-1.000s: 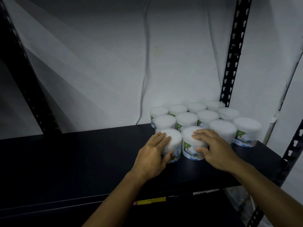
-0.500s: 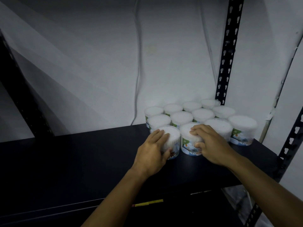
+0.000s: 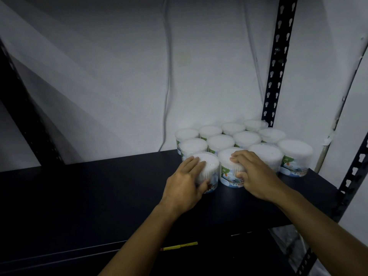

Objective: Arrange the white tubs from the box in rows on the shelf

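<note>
While both hands' grip (image 3: 184, 179) (image 3: 253, 174) holds round white tubs (image 3: 208, 166) (image 3: 229, 166), matte shelf (image 3: 79, 192) bears rows.

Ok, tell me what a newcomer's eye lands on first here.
First, the cluster of round white tubs with green and blue labels, packed in three rows at the right back of the dark flat shelf. Next, the two bare hands on the front row: the left hand grips the leftmost tub, the right hand the tub beside it.
</note>
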`<state>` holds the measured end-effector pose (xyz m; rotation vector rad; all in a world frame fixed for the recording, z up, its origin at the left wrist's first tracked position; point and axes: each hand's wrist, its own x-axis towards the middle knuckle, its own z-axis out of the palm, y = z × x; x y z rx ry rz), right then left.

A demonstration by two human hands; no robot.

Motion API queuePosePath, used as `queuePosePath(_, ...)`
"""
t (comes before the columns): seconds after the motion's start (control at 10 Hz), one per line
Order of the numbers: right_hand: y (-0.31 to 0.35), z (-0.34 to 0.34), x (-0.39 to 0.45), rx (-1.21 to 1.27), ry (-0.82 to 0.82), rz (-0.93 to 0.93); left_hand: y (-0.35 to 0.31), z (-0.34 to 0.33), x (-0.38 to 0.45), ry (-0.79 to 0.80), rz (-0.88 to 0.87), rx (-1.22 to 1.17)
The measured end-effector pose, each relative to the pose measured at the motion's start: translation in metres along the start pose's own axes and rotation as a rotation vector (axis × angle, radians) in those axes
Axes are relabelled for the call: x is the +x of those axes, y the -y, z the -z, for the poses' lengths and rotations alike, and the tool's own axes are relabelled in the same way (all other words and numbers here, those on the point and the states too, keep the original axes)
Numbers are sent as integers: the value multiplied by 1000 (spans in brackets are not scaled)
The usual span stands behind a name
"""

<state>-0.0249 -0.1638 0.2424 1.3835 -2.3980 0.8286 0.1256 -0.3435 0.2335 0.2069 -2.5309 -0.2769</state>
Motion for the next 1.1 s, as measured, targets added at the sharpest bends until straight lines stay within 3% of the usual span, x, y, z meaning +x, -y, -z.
queuePosePath(0.4,3,6,-2,-28,40,3,-2,-4,-1,-70,-44,50)
queuePosePath(0.9,1,4,-6,-104,14,74,-5,5,-2,11,-69,59)
queuePosePath(1.1,13,14,-26,-24,-151,69,0,27,-45,-145,-42,-39)
